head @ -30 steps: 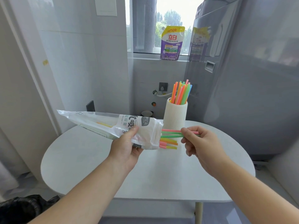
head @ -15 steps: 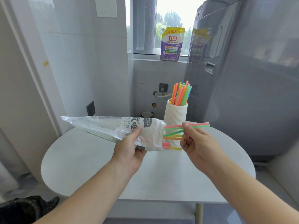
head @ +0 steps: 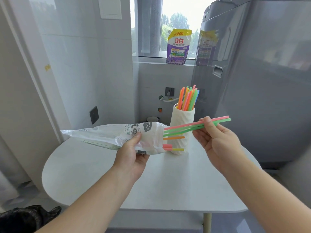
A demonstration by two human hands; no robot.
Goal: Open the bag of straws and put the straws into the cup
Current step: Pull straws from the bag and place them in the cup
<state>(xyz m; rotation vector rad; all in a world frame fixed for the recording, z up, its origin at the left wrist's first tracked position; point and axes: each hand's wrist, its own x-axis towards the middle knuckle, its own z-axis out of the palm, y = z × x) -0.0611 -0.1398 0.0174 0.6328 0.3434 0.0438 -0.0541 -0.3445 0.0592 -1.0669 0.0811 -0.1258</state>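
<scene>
My left hand [head: 130, 154] grips a clear printed straw bag [head: 107, 136] held level above the table, its open mouth facing right. Orange, pink and yellow straw ends [head: 173, 143] poke out of that mouth. My right hand [head: 217, 142] pinches a pink and two green straws [head: 193, 126], drawn most of the way out, their left tips just at the bag's mouth. Behind them a white ribbed cup [head: 182, 125] stands on the table, holding several coloured straws [head: 188, 98] upright.
The white round table [head: 168, 182] carries only the cup. A grey washing machine [head: 260, 81] stands close on the right. A purple detergent pouch [head: 178, 47] sits on the window sill. A black bag [head: 25, 217] lies on the floor at lower left.
My right hand has pulled the pink and green straws rightward and slightly up out of the bag. The left hand with the bag has stayed nearly still.
</scene>
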